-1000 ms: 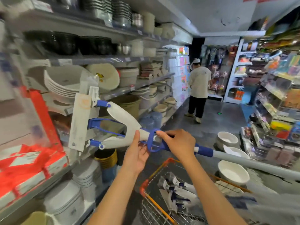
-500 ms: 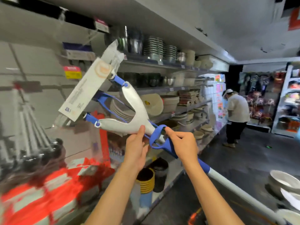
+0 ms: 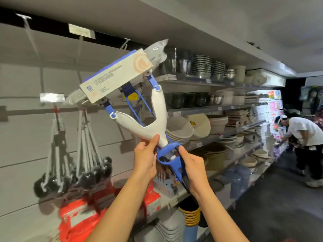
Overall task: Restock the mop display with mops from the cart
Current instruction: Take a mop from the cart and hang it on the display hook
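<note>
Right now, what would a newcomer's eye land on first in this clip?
The sponge mop raised in the centre, its boxed head tilted toward the wall hooks at upper left. The left hand grips its white neck and the right hand holds the blue lever below. Next, the red packages at lower left and the stacked bowls on the shelves to the right.

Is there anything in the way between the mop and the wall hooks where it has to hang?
Nothing visible blocks it. Both hands, left hand and right hand, hold the mop raised toward the wall panel. The bare hooks near the top have open space before them. The hanging mops sit lower left, off the path.
</note>
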